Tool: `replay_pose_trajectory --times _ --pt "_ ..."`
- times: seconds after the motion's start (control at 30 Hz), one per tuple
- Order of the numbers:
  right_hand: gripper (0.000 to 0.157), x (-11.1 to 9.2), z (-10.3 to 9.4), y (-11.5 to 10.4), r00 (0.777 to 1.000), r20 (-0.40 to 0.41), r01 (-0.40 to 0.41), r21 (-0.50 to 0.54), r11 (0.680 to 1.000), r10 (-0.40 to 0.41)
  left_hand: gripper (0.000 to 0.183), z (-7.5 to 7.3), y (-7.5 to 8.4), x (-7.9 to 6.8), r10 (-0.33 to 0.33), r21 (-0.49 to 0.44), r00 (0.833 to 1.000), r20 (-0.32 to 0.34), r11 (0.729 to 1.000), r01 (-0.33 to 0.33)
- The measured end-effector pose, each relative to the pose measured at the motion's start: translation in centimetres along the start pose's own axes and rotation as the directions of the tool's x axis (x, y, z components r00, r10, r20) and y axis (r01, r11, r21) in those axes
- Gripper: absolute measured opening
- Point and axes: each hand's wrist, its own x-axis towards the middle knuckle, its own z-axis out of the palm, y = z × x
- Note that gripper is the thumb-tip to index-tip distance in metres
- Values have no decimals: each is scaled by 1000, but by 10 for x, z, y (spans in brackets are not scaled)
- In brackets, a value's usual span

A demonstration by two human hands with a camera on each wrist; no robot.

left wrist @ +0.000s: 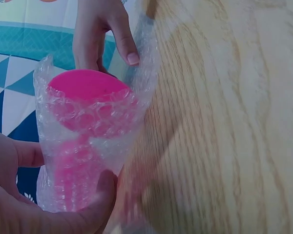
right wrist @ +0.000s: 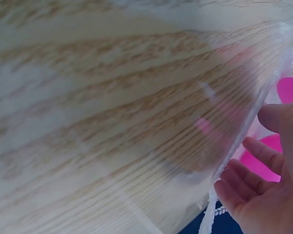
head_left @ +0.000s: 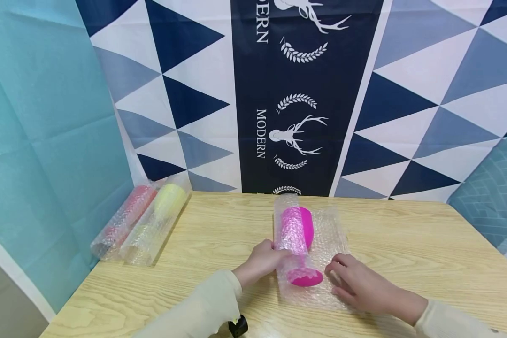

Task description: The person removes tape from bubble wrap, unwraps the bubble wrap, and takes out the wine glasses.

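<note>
A bright pink goblet lies on its side on a sheet of bubble wrap, its bowl pointing away and its round foot toward the near edge. One side of the wrap is folded over the goblet's left part. My left hand grips the covered goblet around its stem from the left, thumb and fingers on either side in the left wrist view. On the right, my right hand rests over the flat part of the sheet, its fingers loosely bent by the wrap's edge and holding nothing.
Two bubble-wrapped rolls, one with a red item and one with a yellow item, lie side by side at the table's back left. A patterned cloth hangs behind the wooden table. A small black object shows beneath the left sleeve.
</note>
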Motion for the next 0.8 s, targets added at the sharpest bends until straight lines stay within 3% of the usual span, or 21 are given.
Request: replay_pose_trajectory --times 0.13,0.23,0.3,0.37,0.43,0.5,0.57,0.6,0.67,0.73,0.8 --pt "27 2 -1 -1 999 36 -24 20 1000 23 51 -4 2 2 11 43 1000 13 999 -11" --pt "28 4 -2 -1 998 54 -37 35 999 35 57 -6 6 5 84 113 996 10 990 -85" --pt "28 4 -2 -1 998 56 -38 39 999 36 61 -8 11 6 163 208 987 3 965 -160" --pt "28 4 -2 -1 998 50 -32 37 999 30 64 -8 16 6 251 317 968 9 917 -241" --pt "28 3 -1 -1 999 44 -27 34 999 26 62 -9 22 6 349 431 936 41 839 -332" --pt "28 3 -1 0 1000 29 -13 29 1000 12 54 -10 28 6 446 516 889 102 740 -431" --pt "28 2 0 0 1000 11 6 25 1000 -6 43 -10 33 6 534 589 823 192 608 -532" --pt "28 2 0 1 1000 3 15 24 1000 -15 37 -9 34 7 574 620 782 241 529 -579" --pt "28 2 1 1 999 -21 37 13 999 -37 29 -8 37 7 622 655 706 338 383 -651" --pt "29 2 2 1 999 -27 44 9 999 -44 23 -7 38 8 640 672 646 416 262 -692" --pt "29 2 3 1 998 -36 51 0 999 -51 18 -7 37 9 632 679 618 467 191 -709"
